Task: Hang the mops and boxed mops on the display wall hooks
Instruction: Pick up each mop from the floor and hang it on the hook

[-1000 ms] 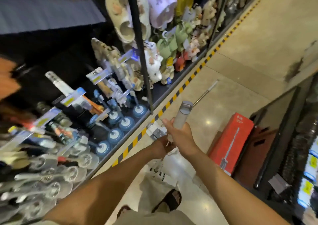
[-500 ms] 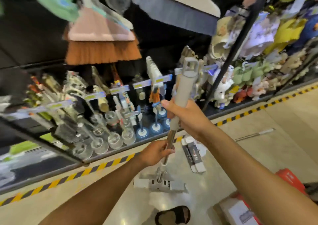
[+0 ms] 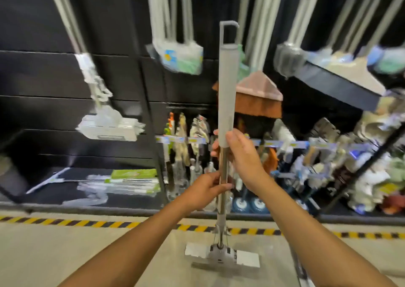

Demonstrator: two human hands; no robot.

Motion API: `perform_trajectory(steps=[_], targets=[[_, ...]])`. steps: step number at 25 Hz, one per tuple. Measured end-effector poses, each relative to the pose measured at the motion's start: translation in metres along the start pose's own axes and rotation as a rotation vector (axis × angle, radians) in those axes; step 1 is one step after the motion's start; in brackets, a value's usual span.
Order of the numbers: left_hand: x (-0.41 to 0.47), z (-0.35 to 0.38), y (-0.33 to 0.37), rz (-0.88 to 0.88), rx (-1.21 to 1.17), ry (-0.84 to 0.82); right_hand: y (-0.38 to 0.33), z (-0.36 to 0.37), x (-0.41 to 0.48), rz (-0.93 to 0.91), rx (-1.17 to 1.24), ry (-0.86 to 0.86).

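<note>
I hold a mop [image 3: 228, 89] upright in front of the black display wall [image 3: 43, 78]. It has a long grey grip with a hanging loop at the top, a metal pole and a flat white head [image 3: 221, 256] just above the floor. My right hand [image 3: 240, 155] grips the bottom of the grey grip. Lower down, my left hand [image 3: 208, 191] is closed around the metal pole. Several mops and brooms hang on the wall above, among them a wrapped flat mop [image 3: 107, 126] at left.
A brown-bristled broom [image 3: 258, 96] hangs right behind the grip, a wide dark squeegee head [image 3: 335, 85] at upper right. Rows of small brushes on hooks [image 3: 192, 137] fill the lower wall. Packaged mops [image 3: 122, 181] lie on the low shelf. A yellow-black stripe [image 3: 65, 222] edges the floor.
The view has swung left and up from the aisle to face the wall. The mop has been raised from a tilt to upright, with both hands still on it.
</note>
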State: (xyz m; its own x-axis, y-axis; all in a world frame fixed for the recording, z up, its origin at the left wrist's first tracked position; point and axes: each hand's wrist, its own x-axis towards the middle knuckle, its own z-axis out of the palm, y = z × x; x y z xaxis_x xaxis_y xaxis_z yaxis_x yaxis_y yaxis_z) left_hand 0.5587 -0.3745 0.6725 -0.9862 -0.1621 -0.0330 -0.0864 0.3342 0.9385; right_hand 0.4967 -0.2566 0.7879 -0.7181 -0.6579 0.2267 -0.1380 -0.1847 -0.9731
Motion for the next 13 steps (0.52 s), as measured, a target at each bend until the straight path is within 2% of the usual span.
perform_trajectory(steps=[5, 13], targets=[[-0.074, -0.112, 0.016, 0.065, 0.018, 0.259, -0.046, 0.129, 0.034, -0.112, 0.086, -0.150], [-0.155, -0.274, 0.026, 0.113, 0.162, 0.638, -0.097, 0.293, 0.101, -0.115, 0.241, -0.448]])
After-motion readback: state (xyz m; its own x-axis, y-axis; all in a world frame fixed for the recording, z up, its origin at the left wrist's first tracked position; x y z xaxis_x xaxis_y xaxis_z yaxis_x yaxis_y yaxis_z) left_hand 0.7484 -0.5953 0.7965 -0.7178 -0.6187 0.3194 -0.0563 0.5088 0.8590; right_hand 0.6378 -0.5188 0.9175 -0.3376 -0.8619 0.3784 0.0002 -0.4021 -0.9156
